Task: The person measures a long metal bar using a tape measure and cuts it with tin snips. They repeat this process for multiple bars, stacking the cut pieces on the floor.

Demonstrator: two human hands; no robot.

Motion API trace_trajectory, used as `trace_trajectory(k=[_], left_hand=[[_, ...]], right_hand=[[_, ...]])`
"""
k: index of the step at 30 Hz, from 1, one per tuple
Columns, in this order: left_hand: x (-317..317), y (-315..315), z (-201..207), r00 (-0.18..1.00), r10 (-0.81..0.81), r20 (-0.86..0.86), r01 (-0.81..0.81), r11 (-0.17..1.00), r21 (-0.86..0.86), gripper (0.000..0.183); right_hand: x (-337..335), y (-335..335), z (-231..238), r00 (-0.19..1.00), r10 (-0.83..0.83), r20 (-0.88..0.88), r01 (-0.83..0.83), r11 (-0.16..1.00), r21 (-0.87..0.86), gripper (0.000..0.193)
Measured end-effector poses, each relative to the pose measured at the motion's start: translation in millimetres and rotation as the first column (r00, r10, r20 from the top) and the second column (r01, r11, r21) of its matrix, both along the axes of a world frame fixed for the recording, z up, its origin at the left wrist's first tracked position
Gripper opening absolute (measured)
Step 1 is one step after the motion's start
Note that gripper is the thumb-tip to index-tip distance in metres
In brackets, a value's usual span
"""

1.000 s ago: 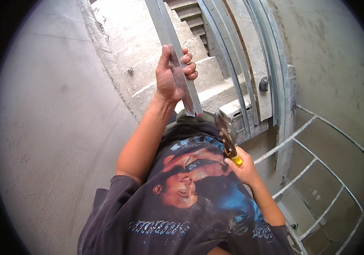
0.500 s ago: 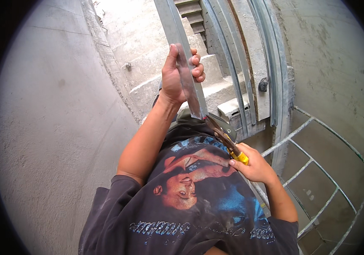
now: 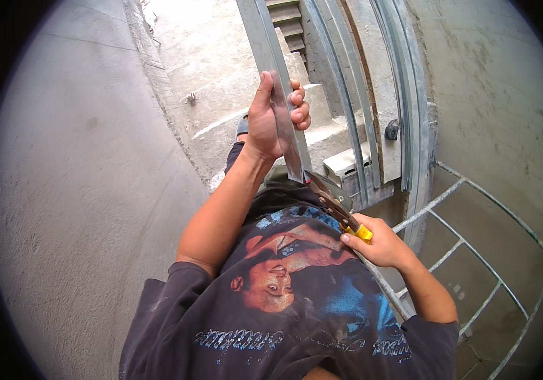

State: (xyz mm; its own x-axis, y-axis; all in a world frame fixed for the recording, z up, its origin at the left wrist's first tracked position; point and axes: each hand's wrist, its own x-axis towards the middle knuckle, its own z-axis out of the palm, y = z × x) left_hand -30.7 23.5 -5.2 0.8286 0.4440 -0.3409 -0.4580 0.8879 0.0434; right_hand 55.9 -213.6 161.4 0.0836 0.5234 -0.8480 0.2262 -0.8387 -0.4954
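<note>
My left hand (image 3: 270,117) is wrapped round a long grey metal channel (image 3: 264,39), thumb on one side and fingers curled over the other. The channel runs from the top of the view down toward my waist. At its lower end sit the jaws of tin snips (image 3: 332,201), which have dark metal blades and yellow grips. My right hand (image 3: 376,240) is closed round those grips. Whether the blades have bitten into the metal is too small to tell.
Several long metal profiles (image 3: 404,95) lean at the right over concrete steps (image 3: 221,95). A small black tape-measure-like object (image 3: 391,130) rests beside them. Metal railing (image 3: 465,237) stands at my right, with bare grey walls (image 3: 88,190) on both sides.
My left hand and the channel have shifted slightly down and to the right. The snips stay at the channel's end, and my right elbow has swung a little outward.
</note>
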Motion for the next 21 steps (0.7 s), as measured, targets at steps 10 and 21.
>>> trace_trajectory(k=[10, 21], left_hand=[[-7, 9, -2, 0.991, -0.039, -0.126, 0.047, 0.997, 0.066, 0.054], [10, 24, 21, 0.965, -0.075, -0.253, 0.114, 0.983, 0.143, 0.053]], right_hand=[[20, 2, -12, 0.990, 0.138, -0.002, -0.138, 0.989, -0.045, 0.033], [-23, -25, -25, 0.646, -0.077, 0.760, -0.178, 0.952, 0.248, 0.057]])
